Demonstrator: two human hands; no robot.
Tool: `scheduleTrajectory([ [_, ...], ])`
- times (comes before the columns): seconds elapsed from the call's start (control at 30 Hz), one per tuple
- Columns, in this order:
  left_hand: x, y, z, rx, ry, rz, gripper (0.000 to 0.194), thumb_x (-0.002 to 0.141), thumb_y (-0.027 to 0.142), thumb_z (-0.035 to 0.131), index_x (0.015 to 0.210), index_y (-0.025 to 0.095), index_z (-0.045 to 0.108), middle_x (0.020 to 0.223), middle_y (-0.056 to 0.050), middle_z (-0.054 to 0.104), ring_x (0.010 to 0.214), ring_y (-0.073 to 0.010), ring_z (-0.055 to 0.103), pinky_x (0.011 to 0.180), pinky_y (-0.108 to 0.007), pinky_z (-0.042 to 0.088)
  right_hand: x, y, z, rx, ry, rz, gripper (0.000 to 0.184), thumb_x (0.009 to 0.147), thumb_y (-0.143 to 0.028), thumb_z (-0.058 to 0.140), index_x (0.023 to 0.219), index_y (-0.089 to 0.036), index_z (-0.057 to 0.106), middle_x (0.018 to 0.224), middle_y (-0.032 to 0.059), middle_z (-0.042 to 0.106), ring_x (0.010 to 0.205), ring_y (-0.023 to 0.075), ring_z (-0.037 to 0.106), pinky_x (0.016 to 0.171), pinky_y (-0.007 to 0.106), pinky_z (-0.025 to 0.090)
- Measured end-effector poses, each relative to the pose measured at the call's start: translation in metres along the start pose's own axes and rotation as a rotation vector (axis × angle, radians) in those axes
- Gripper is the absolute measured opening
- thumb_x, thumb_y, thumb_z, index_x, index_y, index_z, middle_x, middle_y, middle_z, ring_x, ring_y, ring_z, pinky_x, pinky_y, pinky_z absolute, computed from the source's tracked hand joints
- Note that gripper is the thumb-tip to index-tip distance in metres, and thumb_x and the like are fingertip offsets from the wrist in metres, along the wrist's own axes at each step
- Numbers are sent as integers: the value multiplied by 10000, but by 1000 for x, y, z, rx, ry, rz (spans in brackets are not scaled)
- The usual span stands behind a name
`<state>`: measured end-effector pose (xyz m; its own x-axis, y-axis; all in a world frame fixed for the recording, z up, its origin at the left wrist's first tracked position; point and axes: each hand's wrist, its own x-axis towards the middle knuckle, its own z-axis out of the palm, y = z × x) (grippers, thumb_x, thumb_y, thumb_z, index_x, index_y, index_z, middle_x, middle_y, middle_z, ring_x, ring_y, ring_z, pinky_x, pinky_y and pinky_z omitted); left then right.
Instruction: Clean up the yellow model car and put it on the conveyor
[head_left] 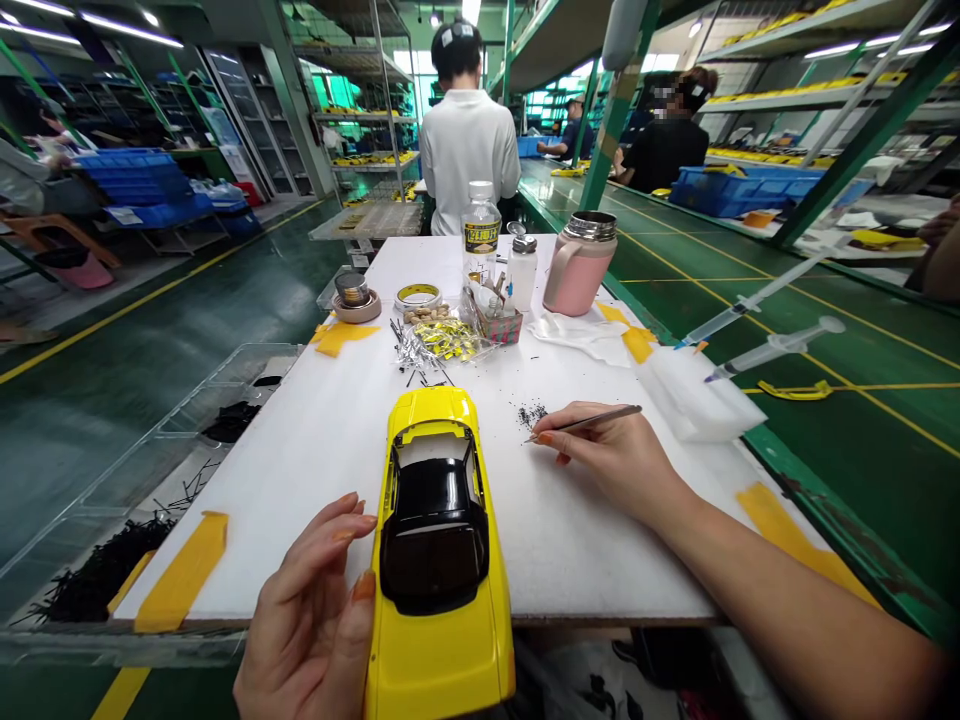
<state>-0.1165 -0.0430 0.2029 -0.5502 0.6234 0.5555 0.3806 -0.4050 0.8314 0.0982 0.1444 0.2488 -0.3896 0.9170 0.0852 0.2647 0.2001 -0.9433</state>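
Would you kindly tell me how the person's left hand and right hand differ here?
The left hand rests against the side of the yellow car body, whereas the right hand pinches a slim metal tool. The left hand is near the front edge of the white work surface; the right hand is farther forward, beside small black bits. Both hands are bare, with orange nails.

a white tabletop [300, 460] bears a pink mug [579, 272], a clear bottle [481, 228], a tape roll [418, 294], black bits [532, 413].
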Motion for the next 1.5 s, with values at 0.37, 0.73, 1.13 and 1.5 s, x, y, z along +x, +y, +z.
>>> scheduleTrajectory([
  [0.37,-1,0,0,-2,-8,5,350,879,53,634,1204,184,640,1197,-77,692,1299,-248,596,1120,-363,524,0,-2,1,8,-18,-38,233,758,-375,752,829,-159,802,813,74,753,603,160,628,555,300,537],
  [0.73,0,-1,-1,-18,-27,18,346,886,48,623,1202,187,649,1196,-86,695,1299,-265,592,1096,-385,537,-1,0,1,-23,-28,-61,172,780,-329,752,834,-174,802,813,69,755,611,163,633,561,303,529],
  [1.13,2,0,-3,11,-60,45,330,900,33,588,1189,183,649,1201,-70,679,1295,-247,591,1095,-346,527,0,0,1,-26,-44,-68,188,785,-326,747,851,-159,800,796,68,746,611,161,628,570,306,521],
  [1.5,2,1,-2,29,-56,68,319,894,34,597,1165,185,673,1175,-80,688,1271,-264,602,1068,-385,542,-2,-6,-1,-12,-33,-73,153,780,-308,761,830,-172,809,799,70,755,598,156,638,546,280,540],
])
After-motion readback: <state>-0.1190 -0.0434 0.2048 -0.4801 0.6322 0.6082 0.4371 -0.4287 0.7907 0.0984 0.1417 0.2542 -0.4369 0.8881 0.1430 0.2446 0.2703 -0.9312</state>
